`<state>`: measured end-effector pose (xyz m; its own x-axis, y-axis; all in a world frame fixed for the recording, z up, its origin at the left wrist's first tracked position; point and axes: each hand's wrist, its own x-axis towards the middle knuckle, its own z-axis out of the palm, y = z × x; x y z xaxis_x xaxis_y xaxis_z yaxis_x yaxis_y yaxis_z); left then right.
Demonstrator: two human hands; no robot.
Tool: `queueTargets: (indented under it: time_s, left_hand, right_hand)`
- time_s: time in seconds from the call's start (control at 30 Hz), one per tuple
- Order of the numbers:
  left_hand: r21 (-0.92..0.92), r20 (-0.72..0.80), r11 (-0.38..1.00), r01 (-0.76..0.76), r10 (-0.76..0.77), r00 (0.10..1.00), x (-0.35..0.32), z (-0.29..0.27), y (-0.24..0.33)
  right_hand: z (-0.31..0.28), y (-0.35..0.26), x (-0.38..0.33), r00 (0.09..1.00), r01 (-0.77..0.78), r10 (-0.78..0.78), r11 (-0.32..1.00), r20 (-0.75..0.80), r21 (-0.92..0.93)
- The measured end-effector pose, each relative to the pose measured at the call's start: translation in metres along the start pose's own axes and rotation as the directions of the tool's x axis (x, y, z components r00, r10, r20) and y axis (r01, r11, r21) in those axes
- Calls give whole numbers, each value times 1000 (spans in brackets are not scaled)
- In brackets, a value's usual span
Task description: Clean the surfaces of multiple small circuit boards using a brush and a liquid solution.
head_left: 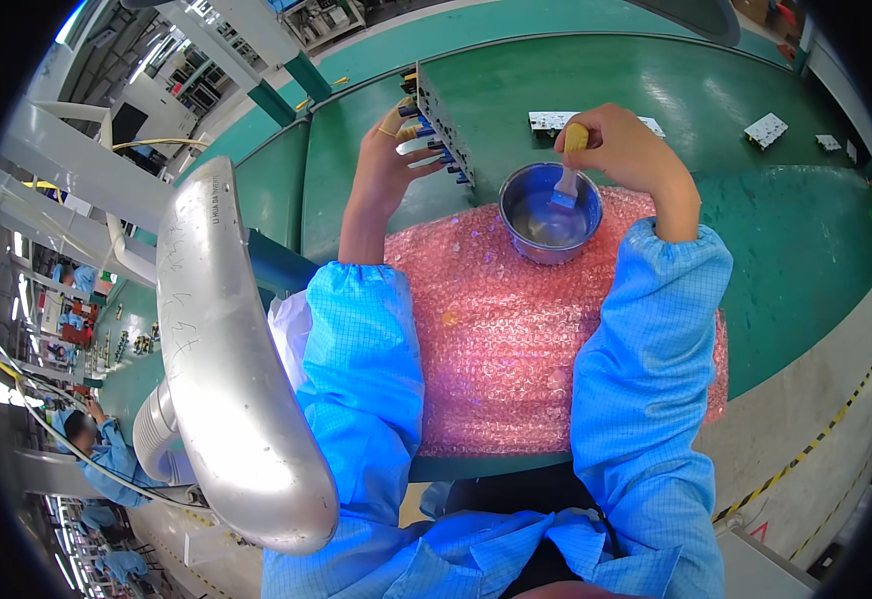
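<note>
My left hand (pixel 388 160) grips a circuit board (pixel 443 125) by its component side and holds it on edge above the green bench. Blue and dark parts stick out of the board toward my fingers. In my right hand (pixel 627 150) is a brush with a yellow handle (pixel 577 138), gripped near its top. Its pale bristles (pixel 565 190) point down into a round metal pot (pixel 553 245), which holds a little clear liquid. The pot stands on pink bubble wrap (pixel 496 349) spread over the bench in front of me.
A silver lamp-like hood (pixel 226 349) on a ribbed hose rises close beside my left arm. White-faced boards (pixel 765 131) lie on the green bench (pixel 695 90) at the far right, and another (pixel 551 121) behind the pot. Other people in blue (pixel 111 459) work at the far left.
</note>
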<state>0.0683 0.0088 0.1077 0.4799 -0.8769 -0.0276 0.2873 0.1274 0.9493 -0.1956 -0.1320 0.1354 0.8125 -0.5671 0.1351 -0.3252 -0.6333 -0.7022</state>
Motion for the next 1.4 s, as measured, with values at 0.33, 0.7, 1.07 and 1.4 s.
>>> queueTargets:
  time_s: [0.33, 0.7, 1.07, 1.4]
  left_hand:
    - [29, 25, 999, 16, -16, 1000, 0, 6, -2]
    - [26, 84, 1000, -11, 9, 996, 0, 8, -6]
    - [-7, 66, 1000, -18, 18, 998, -3, 14, -8]
    - [-7, 76, 1000, -22, 23, 997, 0, 15, -11]
  right_hand:
    - [-12, 13, 0, 950, 12, 12, 997, -311, 74]
    - [-16, 18, 0, 885, -57, 89, 995, -457, 85]
    - [-17, -6, -4, 976, 38, 3, 982, -219, 183]
    - [-13, 44, 5, 958, -63, 123, 971, -258, 230]
